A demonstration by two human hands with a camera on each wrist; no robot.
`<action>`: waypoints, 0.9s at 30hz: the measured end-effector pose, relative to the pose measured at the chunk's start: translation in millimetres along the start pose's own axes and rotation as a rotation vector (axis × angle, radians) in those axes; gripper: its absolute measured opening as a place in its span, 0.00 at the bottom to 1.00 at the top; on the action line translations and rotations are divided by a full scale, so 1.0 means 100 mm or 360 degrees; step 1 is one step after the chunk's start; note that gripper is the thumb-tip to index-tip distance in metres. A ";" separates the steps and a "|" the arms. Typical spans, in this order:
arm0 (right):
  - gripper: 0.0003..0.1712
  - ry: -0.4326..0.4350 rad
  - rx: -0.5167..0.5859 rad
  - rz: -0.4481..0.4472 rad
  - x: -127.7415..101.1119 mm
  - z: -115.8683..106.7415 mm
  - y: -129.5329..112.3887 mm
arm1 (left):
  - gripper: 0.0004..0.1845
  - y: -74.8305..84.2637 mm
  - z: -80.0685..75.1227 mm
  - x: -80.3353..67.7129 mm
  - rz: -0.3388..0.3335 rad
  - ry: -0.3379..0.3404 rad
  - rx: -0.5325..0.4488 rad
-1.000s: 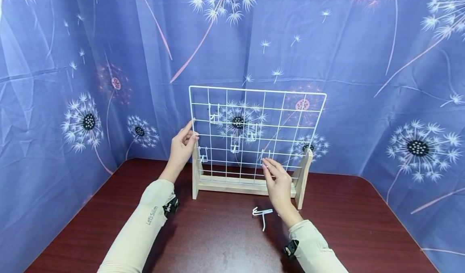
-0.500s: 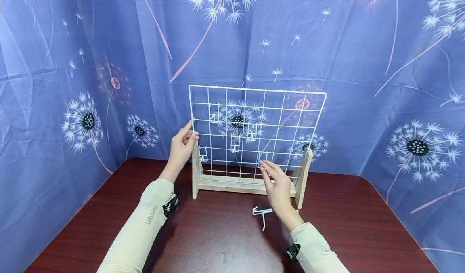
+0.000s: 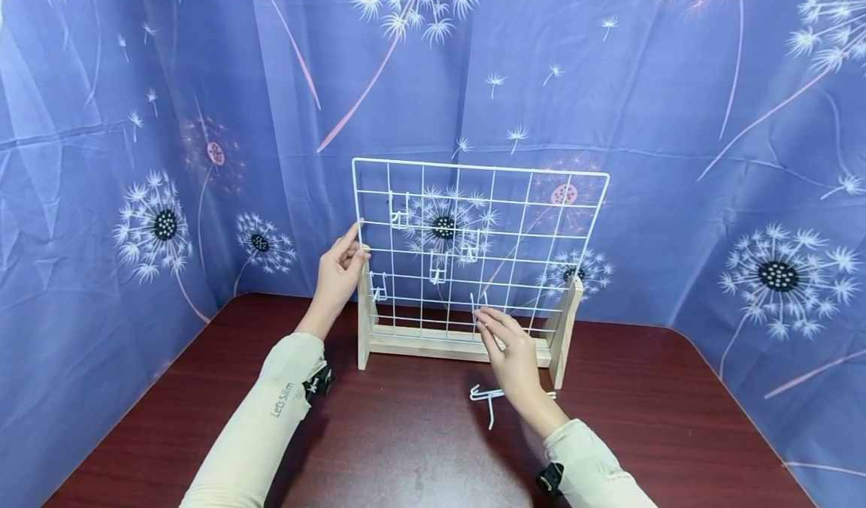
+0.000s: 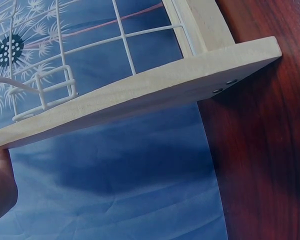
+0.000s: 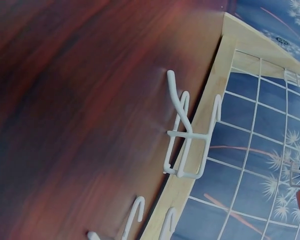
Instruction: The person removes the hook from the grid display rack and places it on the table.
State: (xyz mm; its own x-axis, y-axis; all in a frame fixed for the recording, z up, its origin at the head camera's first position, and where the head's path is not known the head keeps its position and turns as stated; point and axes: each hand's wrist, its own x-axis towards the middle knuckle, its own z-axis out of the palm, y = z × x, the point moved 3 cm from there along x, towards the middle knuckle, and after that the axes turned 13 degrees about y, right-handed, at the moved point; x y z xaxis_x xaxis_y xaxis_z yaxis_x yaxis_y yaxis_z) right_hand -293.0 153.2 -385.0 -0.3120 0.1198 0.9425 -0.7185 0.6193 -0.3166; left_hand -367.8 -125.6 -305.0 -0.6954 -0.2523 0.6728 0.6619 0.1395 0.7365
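Note:
A white wire grid (image 3: 528, 192) stands upright in a wooden stand (image 3: 460, 346) on the dark red table (image 3: 379, 448). My left hand (image 3: 356, 251) grips the grid's left edge, thumb and fingers pinched round the wire. My right hand (image 3: 479, 315) pinches a small white hook (image 3: 476, 303) against the grid's lowest rows, near the middle. Several white hooks hang on the grid, among them one upper left (image 3: 399, 211) and one lower left (image 3: 377, 287). Loose hooks (image 3: 489, 397) lie on the table just behind my right wrist, and the right wrist view shows these loose hooks (image 5: 182, 137) close up.
A blue curtain with dandelion prints (image 3: 710, 117) closes in the table at the back and both sides. In the left wrist view the stand's wooden foot (image 4: 155, 90) fills the frame, with a hanging hook (image 4: 47, 92) behind it. Bare tabletop lies in front of the stand.
My right hand has slid left and slightly down along the grid's lower rows, carrying the hook with it. The left hand and the grid have stayed put.

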 end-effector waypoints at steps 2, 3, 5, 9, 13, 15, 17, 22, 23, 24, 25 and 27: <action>0.14 -0.0025 0.0027 -0.0016 -0.01 0.00 -0.02 | 0.27 0.01 0.00 0.00 0.0009 0.0001 -0.0001; 0.14 -0.0037 0.0043 -0.0023 -0.01 0.00 -0.03 | 0.26 0.01 0.00 0.00 0.0015 0.0001 0.0002; 0.14 -0.0056 0.0064 -0.0064 -0.02 0.00 -0.05 | 0.26 0.01 0.00 -0.01 0.0015 0.0001 0.0010; 0.15 -0.0097 0.0092 -0.0135 -0.05 0.00 -0.10 | 0.26 0.01 -0.01 -0.01 0.0012 0.0003 0.0023; 0.15 -0.0177 0.0117 -0.0142 -0.09 -0.01 -0.11 | 0.26 0.00 0.00 -0.01 0.0034 0.0005 0.0017; 0.15 -0.0223 0.0124 -0.0152 -0.11 0.00 -0.12 | 0.26 0.00 0.00 0.00 0.0043 0.0005 0.0020; 0.15 -0.0266 0.0128 -0.0158 -0.14 0.00 -0.11 | 0.26 -0.01 0.00 0.00 0.0037 0.0005 0.0019; 0.16 -0.0313 0.0116 -0.0190 -0.20 0.00 -0.13 | 0.26 -0.01 -0.01 -0.01 0.0018 0.0001 0.0027; 0.17 -0.0316 0.0111 -0.0201 -0.20 0.00 -0.13 | 0.26 -0.01 -0.01 -0.01 0.0014 0.0001 0.0025; 0.17 -0.0318 0.0110 -0.0213 -0.21 0.00 -0.14 | 0.26 -0.01 0.00 -0.01 0.0010 0.0003 0.0020; 0.17 -0.0322 0.0105 -0.0224 -0.21 0.00 -0.14 | 0.26 -0.01 0.00 -0.01 0.0009 0.0004 0.0018; 0.17 -0.0339 0.0106 -0.0236 -0.23 0.00 -0.15 | 0.27 0.00 0.00 0.00 0.0009 0.0008 0.0010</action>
State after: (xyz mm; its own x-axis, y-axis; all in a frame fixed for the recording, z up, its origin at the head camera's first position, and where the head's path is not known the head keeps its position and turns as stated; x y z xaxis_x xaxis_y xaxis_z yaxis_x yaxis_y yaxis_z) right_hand -275.0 141.4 -401.3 -0.3190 -0.1388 0.9376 -0.8031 0.5648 -0.1896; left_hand -367.3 -125.5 -305.2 -0.6905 -0.2560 0.6765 0.6639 0.1466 0.7333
